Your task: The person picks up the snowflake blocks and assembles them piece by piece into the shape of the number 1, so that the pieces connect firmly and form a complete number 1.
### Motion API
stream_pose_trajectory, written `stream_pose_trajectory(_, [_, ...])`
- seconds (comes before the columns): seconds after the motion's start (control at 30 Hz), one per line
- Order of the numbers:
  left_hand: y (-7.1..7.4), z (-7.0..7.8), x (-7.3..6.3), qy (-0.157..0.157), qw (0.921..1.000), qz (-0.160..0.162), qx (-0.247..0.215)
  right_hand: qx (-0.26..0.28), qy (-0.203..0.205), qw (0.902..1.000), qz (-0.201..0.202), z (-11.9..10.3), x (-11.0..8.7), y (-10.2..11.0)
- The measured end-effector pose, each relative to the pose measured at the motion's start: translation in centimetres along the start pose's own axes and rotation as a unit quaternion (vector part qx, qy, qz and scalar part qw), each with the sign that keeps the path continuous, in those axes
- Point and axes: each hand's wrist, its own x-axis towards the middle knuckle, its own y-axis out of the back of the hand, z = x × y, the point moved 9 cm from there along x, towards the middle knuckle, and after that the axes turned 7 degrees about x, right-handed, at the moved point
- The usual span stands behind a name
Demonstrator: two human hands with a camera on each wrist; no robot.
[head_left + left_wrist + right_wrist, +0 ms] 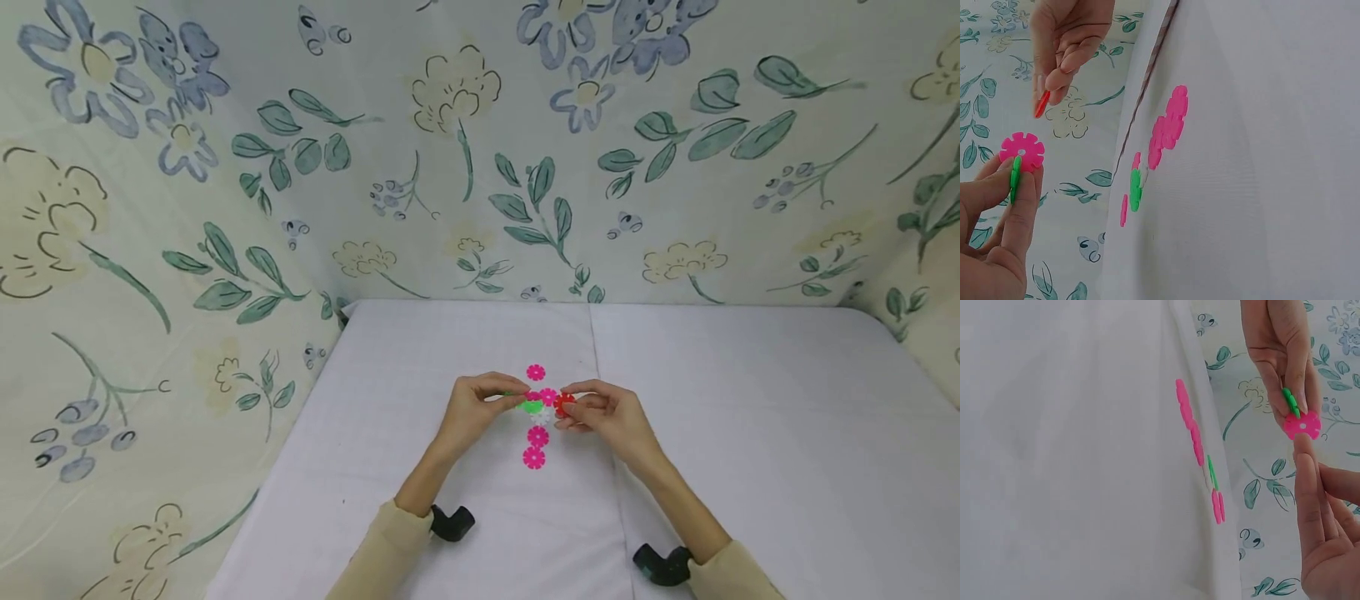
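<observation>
- Left hand (474,410): left of centre in the lower half of the head view; thumb and fingertips are clamped on a green disc (1015,180), seen edge-on at the lower left of the left wrist view.
- Pink disc (1022,150): notched and flower-like, with a hole at its middle; it touches the upper end of the green disc, the two set at an angle.
- Right hand (613,419): right of centre in the head view; thumb and fingers pinch a red disc (1042,104), which the left wrist view shows at upper left, apart from the pink disc. In the right wrist view the fingers hide it.
- Loose pieces: further pink discs (534,457) run in a rough column near the centre of the head view, with another green piece (1135,190) and a whitish clear piece (542,417) among them.
- Support: a white cloth (420,350) fills the lower half of the head view.
- Background: floral fabric (450,217) spans the upper half.
- Sleeves (390,537): pale, at the bottom edge, each beside a black fitting (454,524).
</observation>
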Motion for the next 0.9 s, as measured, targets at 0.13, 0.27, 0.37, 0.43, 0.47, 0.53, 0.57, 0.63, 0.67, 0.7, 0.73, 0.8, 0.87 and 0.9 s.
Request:
stream_pose_trajectory(0.13, [-0.1,0.2,0.0,-0.006,1.0,0.0,0.001,0.012,0.011,0.9993,0.035,-0.6,0.1,-0.2])
stream_pose_trajectory(0.27, [-0.3,0.3,0.0,-0.008,0.9999,0.003,0.008,0.02,0.018,0.9987,0.044,-0.8,0.1,-0.5])
stream_pose_trajectory(0.37, [-0.4,0.4,0.0,-0.006,0.9999,0.006,0.006,0.027,0.02,0.9985,0.044,-0.8,0.1,-0.8])
stream_pose_trajectory(0.43, [-0.6,0.5,0.0,-0.006,1.0,0.004,0.001,0.031,0.023,0.9983,0.044,-0.9,0.1,-0.9])
stream_pose_trajectory(0.47, [-0.6,0.6,0.0,-0.007,1.0,0.003,-0.002,0.035,0.024,0.9981,0.044,-0.9,0.1,-0.9])
stream_pose_trajectory(0.53, [-0.8,0.6,0.0,-0.009,1.0,0.001,-0.005,0.043,0.026,0.9976,0.046,-0.9,0.1,-1.0])
stream_pose_trajectory(0.57, [-0.8,0.7,0.0,-0.01,0.9999,0.0,-0.007,0.047,0.026,0.9974,0.048,-1.0,0.1,-1.0])
stream_pose_trajectory(0.63, [-0.9,0.7,0.1,-0.014,0.9999,0.0,-0.01,0.056,0.026,0.9968,0.051,-1.1,0.1,-1.1])
stream_pose_trajectory(0.67, [-0.8,0.7,0.2,-0.017,0.9998,0.001,-0.011,0.058,0.027,0.9966,0.052,-1.2,0.1,-1.1])
stream_pose_trajectory(0.7, [-0.8,0.8,0.2,-0.019,0.9997,0.002,-0.012,0.06,0.028,0.9963,0.055,-1.2,0.1,-1.1])
stream_pose_trajectory(0.73, [-0.8,0.8,0.2,-0.022,0.9997,0.003,-0.015,0.062,0.031,0.996,0.057,-1.4,0.0,-1.2])
stream_pose_trajectory(0.8, [-0.7,0.9,0.3,-0.032,0.9993,0.007,-0.018,0.065,0.038,0.9954,0.06,-1.6,-0.1,-1.2])
stream_pose_trajectory(0.87, [-0.6,1.2,0.3,-0.043,0.9988,0.013,-0.021,0.065,0.047,0.9946,0.066,-1.8,-0.2,-1.2])
stream_pose_trajectory(0.9, [-0.6,1.3,0.3,-0.049,0.9985,0.016,-0.021,0.066,0.051,0.994,0.071,-1.9,-0.2,-1.3])
